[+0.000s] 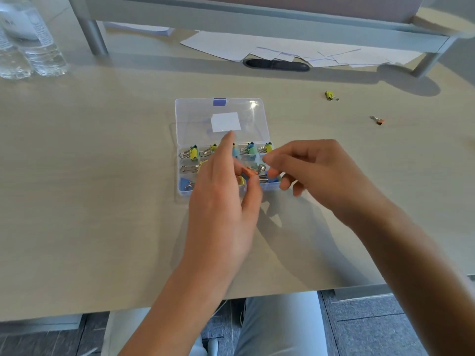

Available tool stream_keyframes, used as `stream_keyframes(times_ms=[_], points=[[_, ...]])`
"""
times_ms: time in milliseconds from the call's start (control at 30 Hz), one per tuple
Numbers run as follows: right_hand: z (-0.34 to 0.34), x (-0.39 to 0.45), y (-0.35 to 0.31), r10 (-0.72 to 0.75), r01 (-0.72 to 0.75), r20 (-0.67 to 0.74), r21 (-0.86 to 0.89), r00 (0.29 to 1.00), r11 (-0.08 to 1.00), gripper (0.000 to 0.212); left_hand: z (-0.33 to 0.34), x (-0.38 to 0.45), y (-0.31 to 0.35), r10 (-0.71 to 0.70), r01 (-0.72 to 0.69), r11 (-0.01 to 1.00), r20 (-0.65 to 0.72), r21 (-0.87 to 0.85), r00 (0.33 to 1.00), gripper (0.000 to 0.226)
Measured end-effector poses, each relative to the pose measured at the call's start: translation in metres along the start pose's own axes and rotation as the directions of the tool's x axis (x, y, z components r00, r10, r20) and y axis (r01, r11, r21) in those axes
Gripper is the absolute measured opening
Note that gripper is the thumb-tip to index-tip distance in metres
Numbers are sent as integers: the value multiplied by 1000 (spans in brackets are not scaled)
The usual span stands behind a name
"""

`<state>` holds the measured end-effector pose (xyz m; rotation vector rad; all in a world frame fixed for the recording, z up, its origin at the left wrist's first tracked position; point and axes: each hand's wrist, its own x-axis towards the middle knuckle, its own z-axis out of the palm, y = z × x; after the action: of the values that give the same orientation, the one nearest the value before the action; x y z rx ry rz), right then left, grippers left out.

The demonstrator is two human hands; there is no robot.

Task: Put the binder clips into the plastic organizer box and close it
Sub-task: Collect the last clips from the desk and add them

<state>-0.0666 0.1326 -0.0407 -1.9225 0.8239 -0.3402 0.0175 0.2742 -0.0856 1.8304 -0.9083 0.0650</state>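
While the left hand (221, 199) hovers over the near half of the clear plastic organizer box (267, 186), its thumb and a finger pinch a small orange binder clip (248, 172) above the middle compartments, index finger pointing straight out. The right hand (316, 173) hangs just beside it over the box's right end, fingers loosely curled; whether they touch the clip I cannot tell. The box sits mid-desk with its transparent lid (221, 119) (blue latch, white label) folded back flat, yellow, green and blue clips filling the compartments. Toward the right edge of the pale wooden desk (90, 176) lie a loose yellow binder clip (331, 95) and another orange binder clip (377, 120). Clear water bottles (30, 39) stand at the far left corner
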Motion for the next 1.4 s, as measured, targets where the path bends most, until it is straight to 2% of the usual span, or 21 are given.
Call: stream_keyframes(times_ms=[233,433,567,700,867,933,1033,1133,1233,1300,1333,1400], points=[[1,-2,-1,-14,9,53,85,998,996,9,2,-1,1,52,-52,999,8,-4,999,57],[-1,0,-1,52,-75,109,221,993,972,10,0,-2,0,61,-62,998,32,34,998,52],[1,0,0,69,-105,135,286,989,953,11,1,-3,1,39,-40,999,-25,-35,999,51],[2,0,0,84,-132,147,358,986,924,12,1,-2,2,-52,37,985,-86,-167,995,46],[-3,2,3,77,-110,86,498,993,860,12,-8,-2,2,-86,59,988,-194,-140,977,41],[-4,4,3,67,-89,63,479,996,873,15,-8,-3,1,-82,56,989,-196,-135,977,39],[-4,5,-1,63,-64,12,307,998,950,24,-8,-3,1,-73,50,991,-193,-125,979,37],[-2,8,-6,78,-77,5,209,997,975,33,-8,-4,1,-74,51,990,-177,-132,981,33],[0,10,-11,105,-109,30,201,994,974,31,-9,-4,2,-78,55,989,-170,-138,982,30],[3,11,-14,113,-117,29,219,993,969,19,-9,-3,1,-82,59,989,-171,-137,982,29],[3,12,-14,113,-113,16,253,993,961,14,-9,-3,1,-83,60,989,-170,-134,982,29],[4,13,-14,117,-100,-22,378,993,921,22,-10,-4,0,-81,61,991,-171,-123,982,29]])
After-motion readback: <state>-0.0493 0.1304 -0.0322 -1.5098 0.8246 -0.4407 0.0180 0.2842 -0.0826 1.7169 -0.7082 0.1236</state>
